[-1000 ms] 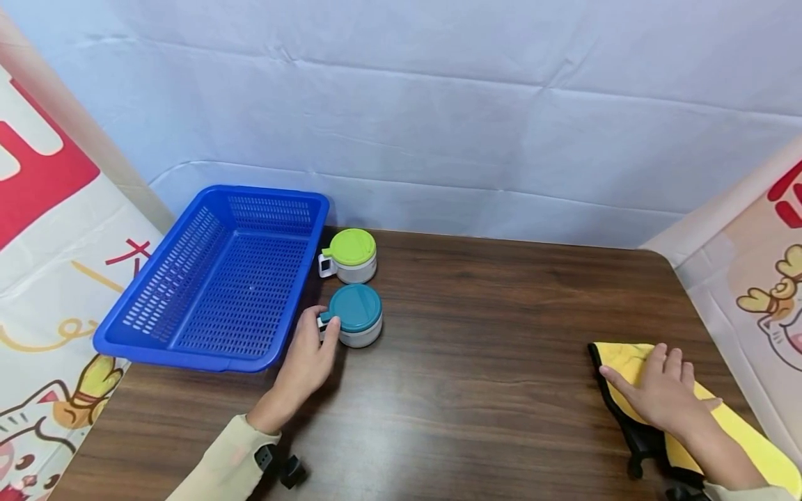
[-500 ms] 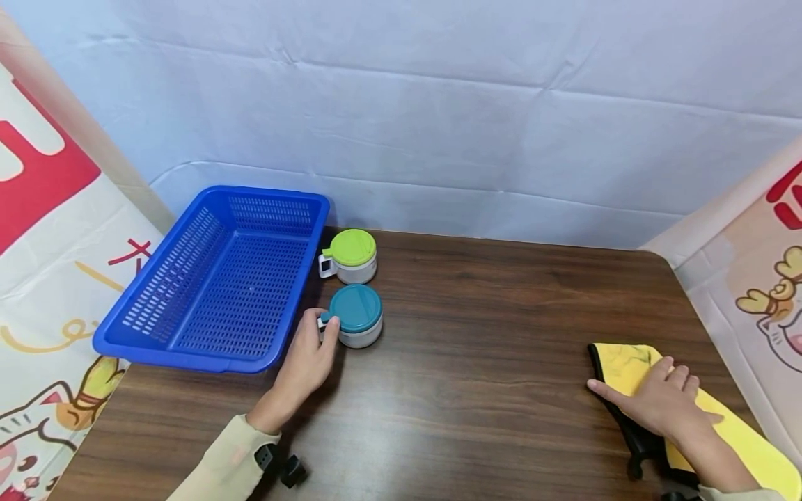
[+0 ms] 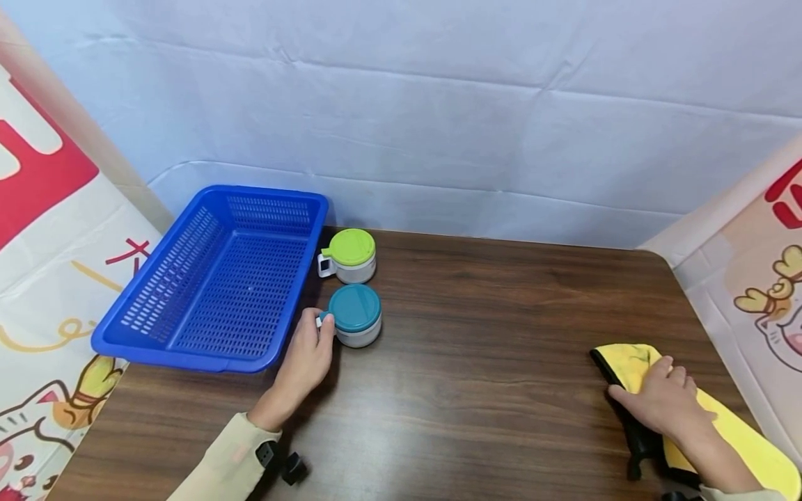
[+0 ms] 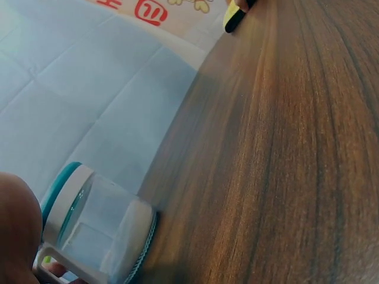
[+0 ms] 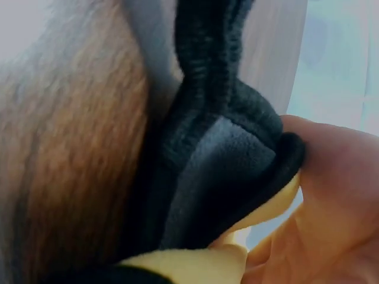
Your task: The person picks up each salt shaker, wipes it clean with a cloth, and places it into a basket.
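My left hand (image 3: 305, 358) holds the handle of a seasoning jar (image 3: 355, 316) with a teal lid, which stands upright on the table. The left wrist view shows the jar's clear wall (image 4: 106, 216) and fingers behind its handle. Just behind it stands a second seasoning jar (image 3: 353, 257) with a lime-green lid. At the right, my right hand (image 3: 667, 403) lies over a folded yellow cloth (image 3: 745, 445) with black edging. In the right wrist view, the thumb (image 5: 331, 160) presses against the cloth's raised black edge (image 5: 290, 154), and the cloth bunches up there.
A blue slotted plastic basket (image 3: 207, 363) stands left of both jars, close to my left hand. The wooden table (image 3: 476, 362) ends at a pale fabric backdrop (image 3: 438, 139). Printed panels (image 3: 773, 299) flank it on both sides.
My right hand's thumb first spread outward past the cloth's edge, then drew in against it, and the fingers curled more. The cloth's near corner shifted slightly. My left hand and both jars stayed put.
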`<state>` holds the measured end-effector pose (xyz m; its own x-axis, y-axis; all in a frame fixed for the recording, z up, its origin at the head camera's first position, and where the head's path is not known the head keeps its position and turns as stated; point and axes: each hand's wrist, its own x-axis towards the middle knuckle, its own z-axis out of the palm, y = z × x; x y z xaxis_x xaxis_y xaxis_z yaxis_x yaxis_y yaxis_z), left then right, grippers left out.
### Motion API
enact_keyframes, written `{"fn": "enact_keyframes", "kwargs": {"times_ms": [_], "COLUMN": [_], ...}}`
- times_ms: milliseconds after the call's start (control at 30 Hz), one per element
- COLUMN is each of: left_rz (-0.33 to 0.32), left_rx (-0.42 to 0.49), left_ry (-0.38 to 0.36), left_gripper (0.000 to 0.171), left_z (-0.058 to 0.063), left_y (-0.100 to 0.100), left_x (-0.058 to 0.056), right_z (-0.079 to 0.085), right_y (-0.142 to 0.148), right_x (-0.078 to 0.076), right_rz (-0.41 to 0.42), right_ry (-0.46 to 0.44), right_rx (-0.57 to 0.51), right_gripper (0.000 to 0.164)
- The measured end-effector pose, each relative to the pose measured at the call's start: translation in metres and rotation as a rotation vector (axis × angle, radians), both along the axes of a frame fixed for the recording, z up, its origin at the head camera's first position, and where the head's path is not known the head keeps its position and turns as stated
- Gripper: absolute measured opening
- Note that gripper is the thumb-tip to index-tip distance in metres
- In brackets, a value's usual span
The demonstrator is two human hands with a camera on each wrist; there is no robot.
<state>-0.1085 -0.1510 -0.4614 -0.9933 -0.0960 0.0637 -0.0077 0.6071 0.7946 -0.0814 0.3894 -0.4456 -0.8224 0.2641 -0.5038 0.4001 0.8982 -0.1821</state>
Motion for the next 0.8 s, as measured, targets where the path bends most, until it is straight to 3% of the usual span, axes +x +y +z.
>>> {"fn": "enact_keyframes", "kwargs": {"times_ms": [200, 400, 567, 800], "left_rz": [0.024, 0.052, 0.051, 0.074], "left_rx": [0.003, 0.007, 0.022, 0.074], "left_ry": [0.016, 0.02, 0.053, 0.1], "left_gripper": [0.028, 0.025, 0.023, 0.022], "left_z": [-0.002, -0.005, -0.009, -0.013], "left_y": [0.0, 0.0, 0.0, -0.001], "left_x": [-0.001, -0.003, -0.005, -0.007], "right_z": [0.001, 0.003, 0.003, 0.006], "right_y": [0.004, 0.011, 0.017, 0.022], "right_x": [0.0, 0.003, 0.005, 0.01], "right_rz": [0.019, 0.119, 0.141, 0.174], "right_ry": [0.012, 0.073, 0.105, 0.311], "right_rx": [0.01, 0.044, 0.074, 0.082], "right_gripper": [0.118, 0.103, 0.077, 0.049]}}
